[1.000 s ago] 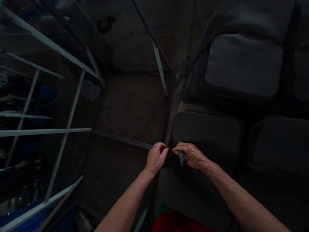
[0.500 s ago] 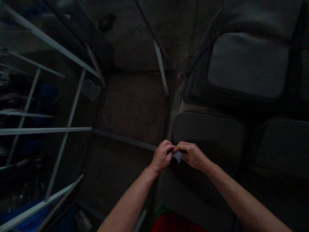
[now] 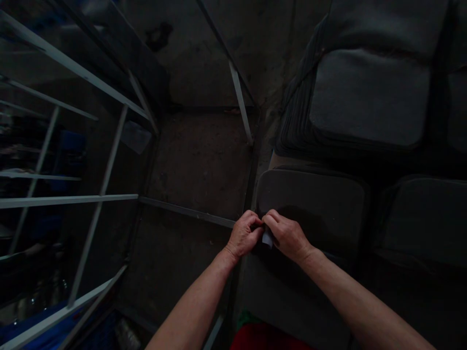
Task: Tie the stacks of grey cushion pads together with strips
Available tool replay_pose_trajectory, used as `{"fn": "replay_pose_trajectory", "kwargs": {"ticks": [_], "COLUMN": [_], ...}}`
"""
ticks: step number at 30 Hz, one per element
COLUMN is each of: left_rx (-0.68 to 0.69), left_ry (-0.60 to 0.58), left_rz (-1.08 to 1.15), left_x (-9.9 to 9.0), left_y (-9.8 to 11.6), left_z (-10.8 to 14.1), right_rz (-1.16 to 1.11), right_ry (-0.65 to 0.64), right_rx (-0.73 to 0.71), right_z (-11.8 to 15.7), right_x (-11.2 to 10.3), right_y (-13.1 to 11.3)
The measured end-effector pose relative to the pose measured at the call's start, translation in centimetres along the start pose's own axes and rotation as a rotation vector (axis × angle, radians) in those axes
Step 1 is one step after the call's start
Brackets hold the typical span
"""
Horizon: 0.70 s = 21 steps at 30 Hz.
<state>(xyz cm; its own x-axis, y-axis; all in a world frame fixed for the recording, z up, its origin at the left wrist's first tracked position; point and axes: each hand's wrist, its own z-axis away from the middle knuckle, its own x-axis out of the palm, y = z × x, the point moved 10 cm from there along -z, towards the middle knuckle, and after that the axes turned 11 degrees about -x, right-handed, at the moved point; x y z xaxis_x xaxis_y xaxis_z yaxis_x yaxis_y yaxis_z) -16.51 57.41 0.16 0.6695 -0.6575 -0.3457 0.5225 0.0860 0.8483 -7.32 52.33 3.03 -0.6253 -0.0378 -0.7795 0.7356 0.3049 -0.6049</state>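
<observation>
Small, pale and greyish, the scrap (image 3: 267,238) hangs below 2 hands (image 3: 266,227), their fingertips pinched together above it.

Left fingers (image 3: 251,216) now against right fingers (image 3: 271,217), formerly apart.

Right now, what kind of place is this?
Probably a workshop or storeroom: there are tall stacks of dark, rounded panels, a pale metal frame, and a worn, stained floor.
</observation>
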Motion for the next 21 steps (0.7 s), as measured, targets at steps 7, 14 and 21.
{"fn": "replay_pose_trajectory", "kwargs": {"ticks": [7, 14, 21], "left_rx": [-0.03, -0.03, 0.07], "left_ry": [-0.037, -0.138, -0.119], "left_rz": [0.009, 0.1, -0.085], "left_x": [-0.3, 0.2, -0.5], "left_y": [-0.5, -0.7, 0.4], "left_z": [0.2, 0.0, -0.5], "right_rz": [-0.042, -0.158, -0.167], "right_ry": [0.195, 0.231, 0.284], "right_rx": [-0.053, -0.08, -0.1], "right_z": [1.1, 1.3, 1.3], "right_x": [-0.2, -0.5, -0.8], "right_y": [0.3, 0.2, 0.3]}}
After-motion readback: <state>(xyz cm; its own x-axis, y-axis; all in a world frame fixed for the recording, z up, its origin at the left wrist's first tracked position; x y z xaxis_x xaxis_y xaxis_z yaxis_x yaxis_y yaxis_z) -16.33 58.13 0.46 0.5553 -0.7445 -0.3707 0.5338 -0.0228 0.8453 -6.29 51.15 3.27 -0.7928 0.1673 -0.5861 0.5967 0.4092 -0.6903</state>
